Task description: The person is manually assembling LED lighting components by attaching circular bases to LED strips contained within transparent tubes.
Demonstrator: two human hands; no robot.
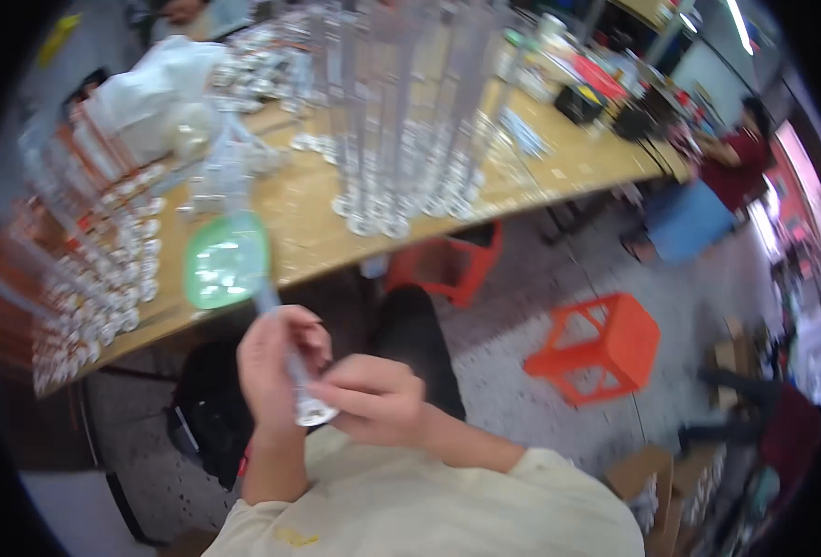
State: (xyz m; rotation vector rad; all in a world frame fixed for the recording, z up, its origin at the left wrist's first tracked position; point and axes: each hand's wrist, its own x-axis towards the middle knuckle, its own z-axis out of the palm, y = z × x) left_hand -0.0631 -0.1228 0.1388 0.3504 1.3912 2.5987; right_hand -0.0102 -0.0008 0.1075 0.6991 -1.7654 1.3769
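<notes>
A slim clear tube with a round white base is held in front of my chest, tilted, its base end toward me. My left hand is closed around the tube's middle, fingers curled. At the lower end, my right hand pinches the tube just above the base. Motion blur hides the exact fingertip contact. Beyond my hands, a green tray with small shiny clear pieces lies by the table's edge. Many similar clear tubes stand upright on white bases further back.
The wooden table also carries rows of tubes with orange parts at left and a white plastic bag. Orange stools stand on the floor. A person in dark red sits at the far right; cardboard boxes lie lower right.
</notes>
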